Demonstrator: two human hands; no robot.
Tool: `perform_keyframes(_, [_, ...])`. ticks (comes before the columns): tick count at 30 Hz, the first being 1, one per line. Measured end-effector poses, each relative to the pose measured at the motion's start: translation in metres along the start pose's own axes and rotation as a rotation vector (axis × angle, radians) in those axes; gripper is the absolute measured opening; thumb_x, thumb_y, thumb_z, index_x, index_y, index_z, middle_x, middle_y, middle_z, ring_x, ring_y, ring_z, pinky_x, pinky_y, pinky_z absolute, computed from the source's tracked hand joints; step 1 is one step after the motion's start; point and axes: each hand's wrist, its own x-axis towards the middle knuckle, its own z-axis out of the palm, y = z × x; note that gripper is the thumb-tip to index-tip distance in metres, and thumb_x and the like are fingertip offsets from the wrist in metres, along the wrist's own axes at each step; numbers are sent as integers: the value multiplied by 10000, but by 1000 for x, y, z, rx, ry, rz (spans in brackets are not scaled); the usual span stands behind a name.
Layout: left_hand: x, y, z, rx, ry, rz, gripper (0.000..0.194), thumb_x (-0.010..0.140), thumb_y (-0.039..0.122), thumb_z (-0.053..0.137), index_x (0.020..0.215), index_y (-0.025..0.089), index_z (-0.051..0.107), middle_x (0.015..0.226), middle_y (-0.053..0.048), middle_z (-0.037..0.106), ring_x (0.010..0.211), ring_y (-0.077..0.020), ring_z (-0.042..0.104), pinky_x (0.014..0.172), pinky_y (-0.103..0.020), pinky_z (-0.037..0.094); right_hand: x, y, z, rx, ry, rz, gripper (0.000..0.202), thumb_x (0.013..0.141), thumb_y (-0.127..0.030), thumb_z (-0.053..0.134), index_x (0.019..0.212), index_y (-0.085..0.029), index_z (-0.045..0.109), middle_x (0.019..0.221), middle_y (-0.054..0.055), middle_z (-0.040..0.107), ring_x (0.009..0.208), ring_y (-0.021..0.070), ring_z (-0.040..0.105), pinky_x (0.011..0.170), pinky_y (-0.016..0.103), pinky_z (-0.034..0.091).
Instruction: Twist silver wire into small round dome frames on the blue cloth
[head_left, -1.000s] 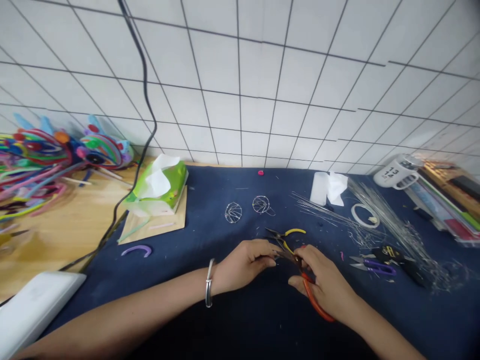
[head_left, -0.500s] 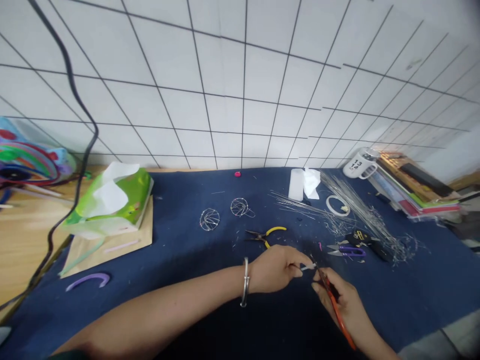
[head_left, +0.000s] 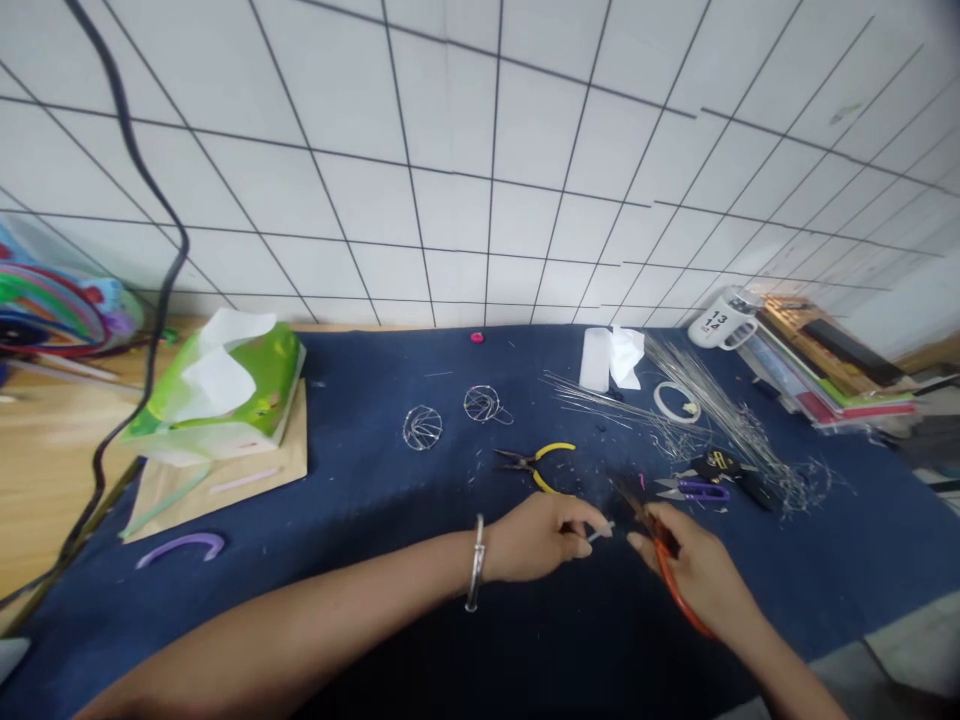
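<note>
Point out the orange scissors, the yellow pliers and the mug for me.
Orange scissors (head_left: 665, 566): head view, on the handle.
Yellow pliers (head_left: 531, 463): head view, near the pivot.
Mug (head_left: 711, 324): head view, on its printed side.

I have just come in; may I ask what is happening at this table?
Over a dark blue cloth, a person's left hand pinches a small pale piece. The right hand holds an orange-handled tool, its tip apart from that piece. Yellow-handled pliers lie beyond the left hand, with two round wire shapes farther back.
</note>
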Motion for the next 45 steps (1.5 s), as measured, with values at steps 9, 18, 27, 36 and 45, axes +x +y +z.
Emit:
perform_keyframes(9, [-63,-15,-25,-134,274,-43,221,762,242,545,970,200,605,796,-9,575,728,-121,512,706,-255,417,25,49,-25,-347,-87,-185,459,771,-371,473,1207,-228,485,1037,91,588,951,245,539,840,376,389])
perform_keyframes(18, [-122,-30,-39,34,556,18,114,802,265,522,834,182,594,841,-29,593,766,-129,535,740,-262,408,75,12,-31,-519,115,-223,294,818,-344,406,998,-239,613,848,73,632,834,227,574,727,329,415])
perform_keyframes(27, [-122,-35,-56,-407,829,22,166,755,298,585,782,136,562,711,-9,559,617,-90,476,581,-208,377,153,-104,-5,-336,65,-520,254,842,-319,396,849,-222,630,795,36,609,799,162,559,682,254,408])
perform_keyframes(36, [-125,-42,-67,-676,783,33,217,730,276,623,869,118,568,765,-45,613,631,-100,546,580,-211,379,122,-167,9,190,-207,-545,209,825,-315,439,817,-224,627,804,4,616,732,131,551,679,249,411])
perform_keyframes(45, [-127,-39,-56,-611,578,-29,191,733,276,620,783,92,625,699,-40,620,602,-93,530,593,-222,391,86,-198,57,820,-538,-326,210,771,-366,546,838,-170,580,764,-6,588,679,108,557,659,239,444])
